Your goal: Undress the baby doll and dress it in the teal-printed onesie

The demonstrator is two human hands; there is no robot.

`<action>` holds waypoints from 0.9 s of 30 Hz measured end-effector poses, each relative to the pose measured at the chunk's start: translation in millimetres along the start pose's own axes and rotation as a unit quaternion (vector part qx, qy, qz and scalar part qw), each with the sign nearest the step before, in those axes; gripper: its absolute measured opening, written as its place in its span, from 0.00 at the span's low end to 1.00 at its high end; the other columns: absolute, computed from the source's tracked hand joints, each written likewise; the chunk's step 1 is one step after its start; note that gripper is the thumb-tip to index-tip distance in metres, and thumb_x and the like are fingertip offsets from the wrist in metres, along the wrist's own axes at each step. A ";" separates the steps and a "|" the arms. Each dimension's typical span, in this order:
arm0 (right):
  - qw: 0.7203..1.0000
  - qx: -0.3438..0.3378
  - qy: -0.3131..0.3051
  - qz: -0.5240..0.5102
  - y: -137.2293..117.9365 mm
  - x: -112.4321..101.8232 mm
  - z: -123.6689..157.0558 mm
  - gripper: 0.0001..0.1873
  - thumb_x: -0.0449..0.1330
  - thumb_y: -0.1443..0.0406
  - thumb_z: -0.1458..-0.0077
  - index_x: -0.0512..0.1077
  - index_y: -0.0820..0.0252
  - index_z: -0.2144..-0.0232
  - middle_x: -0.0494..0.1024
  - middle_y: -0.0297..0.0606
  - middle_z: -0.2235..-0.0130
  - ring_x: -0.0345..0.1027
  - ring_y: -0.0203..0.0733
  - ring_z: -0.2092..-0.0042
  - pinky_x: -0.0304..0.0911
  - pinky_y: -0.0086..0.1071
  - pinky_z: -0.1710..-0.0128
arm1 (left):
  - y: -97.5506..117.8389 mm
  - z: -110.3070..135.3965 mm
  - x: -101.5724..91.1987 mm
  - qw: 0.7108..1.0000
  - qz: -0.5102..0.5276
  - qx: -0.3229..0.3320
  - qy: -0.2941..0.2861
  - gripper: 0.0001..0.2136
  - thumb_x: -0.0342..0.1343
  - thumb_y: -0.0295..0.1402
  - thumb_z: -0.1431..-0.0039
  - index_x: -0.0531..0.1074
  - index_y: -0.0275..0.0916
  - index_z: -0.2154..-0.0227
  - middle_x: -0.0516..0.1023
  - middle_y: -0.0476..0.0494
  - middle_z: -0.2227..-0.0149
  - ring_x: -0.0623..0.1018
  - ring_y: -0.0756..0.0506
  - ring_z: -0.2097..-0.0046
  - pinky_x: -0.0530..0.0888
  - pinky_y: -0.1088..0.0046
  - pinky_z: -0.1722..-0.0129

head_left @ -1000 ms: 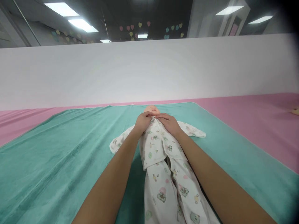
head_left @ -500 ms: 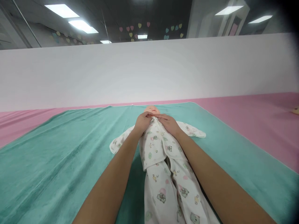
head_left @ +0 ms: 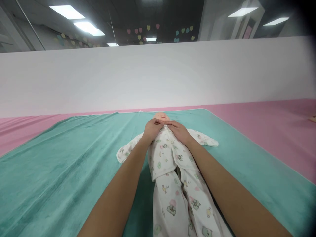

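A baby doll (head_left: 161, 116) lies on its back on a teal plush towel (head_left: 61, 164), with only its head showing above the garment. It wears a white long-sleeved footed suit (head_left: 170, 171) printed with small bears and pastel shapes. Its sleeves spread out to both sides. My left hand (head_left: 153, 129) is curled at the collar, its fingers closed on the neck edge. My right hand (head_left: 179, 132) lies on the upper chest, with its fingertips reaching toward the same edge. Whether the right fingers grip the cloth is hidden.
The towel lies on a wide pink mat (head_left: 266, 131), and a low white wall (head_left: 158, 75) runs behind it. Pastel paper hearts (head_left: 148, 33) hang beyond the wall. A small tan object (head_left: 314, 118) sits at the right edge of the mat.
Both hands remain at the collar, with only slight shifts of the fingers. The whole view has drifted a little.
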State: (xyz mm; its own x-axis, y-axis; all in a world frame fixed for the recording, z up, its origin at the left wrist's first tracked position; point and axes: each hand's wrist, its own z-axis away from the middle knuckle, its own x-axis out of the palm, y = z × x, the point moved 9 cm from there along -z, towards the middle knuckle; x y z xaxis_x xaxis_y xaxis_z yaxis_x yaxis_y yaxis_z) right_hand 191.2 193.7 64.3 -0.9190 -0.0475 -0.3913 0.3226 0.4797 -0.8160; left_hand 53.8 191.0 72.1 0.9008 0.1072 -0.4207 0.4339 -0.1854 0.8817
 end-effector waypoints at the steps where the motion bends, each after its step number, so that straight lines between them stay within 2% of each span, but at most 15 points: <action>1: 1.000 0.007 0.002 -0.005 1.3 -0.4 0.2 0.16 0.50 0.66 0.48 0.75 0.48 0.61 0.74 0.29 0.52 0.64 0.40 0.48 0.54 0.37 0.46 | 0.5 -0.2 -0.5 1.000 -0.005 0.000 0.004 0.05 0.54 0.34 0.50 0.71 0.39 0.71 0.76 0.46 0.66 0.73 0.47 0.65 0.68 0.73 0.65; 6: 0.999 0.038 0.013 -0.022 7.2 -2.0 0.9 0.14 0.52 0.65 0.49 0.75 0.51 0.63 0.75 0.30 0.53 0.64 0.41 0.49 0.55 0.37 0.47 | 1.0 -1.2 -0.9 1.000 -0.019 0.006 0.008 0.05 0.52 0.33 0.49 0.71 0.38 0.71 0.76 0.46 0.66 0.74 0.48 0.65 0.68 0.73 0.65; 14: 0.999 0.042 0.014 -0.027 9.0 -1.2 1.7 0.13 0.52 0.64 0.50 0.74 0.52 0.64 0.75 0.30 0.55 0.65 0.41 0.52 0.55 0.37 0.50 | -0.3 -4.1 -1.2 0.999 -0.021 0.022 0.016 0.06 0.51 0.31 0.48 0.71 0.38 0.70 0.76 0.46 0.66 0.73 0.48 0.65 0.68 0.73 0.64; 22: 0.998 0.040 0.027 -0.026 13.1 -2.8 1.7 0.09 0.52 0.62 0.50 0.72 0.54 0.69 0.76 0.30 0.59 0.67 0.42 0.55 0.58 0.38 0.53 | -2.4 -4.4 -1.6 0.999 -0.006 0.027 0.018 0.08 0.51 0.35 0.48 0.73 0.38 0.70 0.76 0.46 0.66 0.73 0.47 0.64 0.68 0.72 0.64; 27: 0.998 0.015 0.020 -0.052 10.4 -2.2 1.8 0.08 0.53 0.62 0.49 0.73 0.55 0.71 0.75 0.31 0.55 0.66 0.42 0.52 0.56 0.39 0.49 | -0.8 -1.7 3.4 0.998 0.041 0.046 -0.027 0.11 0.51 0.38 0.47 0.75 0.41 0.67 0.78 0.48 0.62 0.74 0.46 0.60 0.68 0.71 0.60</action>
State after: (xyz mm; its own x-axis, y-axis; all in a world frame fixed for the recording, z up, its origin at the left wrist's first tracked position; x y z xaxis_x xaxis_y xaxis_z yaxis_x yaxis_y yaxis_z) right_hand 197.0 197.2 55.9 -0.9562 -0.0610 -0.2864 0.2305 0.4468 -0.8644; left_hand 56.5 193.1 70.3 0.9316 0.0353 -0.3616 0.3566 -0.2805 0.8912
